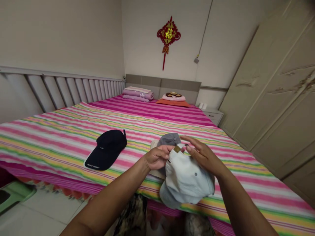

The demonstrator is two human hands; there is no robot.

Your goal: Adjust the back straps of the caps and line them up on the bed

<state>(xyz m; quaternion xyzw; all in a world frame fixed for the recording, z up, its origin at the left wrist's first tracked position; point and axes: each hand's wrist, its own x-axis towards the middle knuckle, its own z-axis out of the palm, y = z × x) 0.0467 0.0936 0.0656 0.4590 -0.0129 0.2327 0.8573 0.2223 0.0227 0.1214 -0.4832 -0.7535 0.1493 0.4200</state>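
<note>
striped bed [61, 126], headboard [147, 80] against the far wall [140, 39], and here's the white cap [188, 180] at the near edge, strap [177, 149] up, long axis running down to a brim [170, 196] aimed lower left! left hand [158, 157] pinches it beside the strap; right hand [205, 155] arches over, extended, grip hard to tell.
</note>
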